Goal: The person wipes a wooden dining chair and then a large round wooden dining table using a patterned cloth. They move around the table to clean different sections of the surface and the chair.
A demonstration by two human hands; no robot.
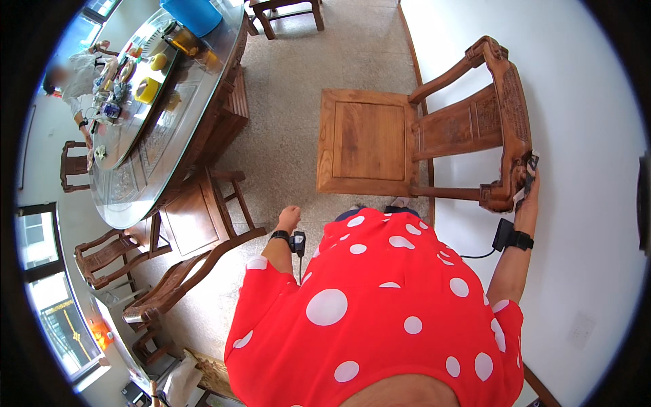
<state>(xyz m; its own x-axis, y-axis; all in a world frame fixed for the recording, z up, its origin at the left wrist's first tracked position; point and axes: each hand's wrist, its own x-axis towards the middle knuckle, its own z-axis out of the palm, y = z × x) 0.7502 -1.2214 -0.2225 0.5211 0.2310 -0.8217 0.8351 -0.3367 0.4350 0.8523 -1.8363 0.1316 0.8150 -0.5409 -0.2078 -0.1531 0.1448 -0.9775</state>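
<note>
A carved wooden chair (370, 141) stands before me, its backrest towards the white wall. At the near end of its carved top rail, my right hand (529, 196) holds a dark, patterned cloth (530, 175) against the wood. The fingers are partly hidden by the cloth and the rail. My left hand (290, 216) hangs over the floor at my side, loosely closed, with nothing visible in it. Each wrist wears a black strap with a small device and a cable.
A glass-topped round table (188, 112) at the left bears a blue container (196, 15), a glass pitcher (181, 39) and a yellow container (146, 90). Another person (84, 76) stands behind it. A wooden chair (196, 216) stands near my left side, more chairs beyond. The wall (574, 203) borders my right.
</note>
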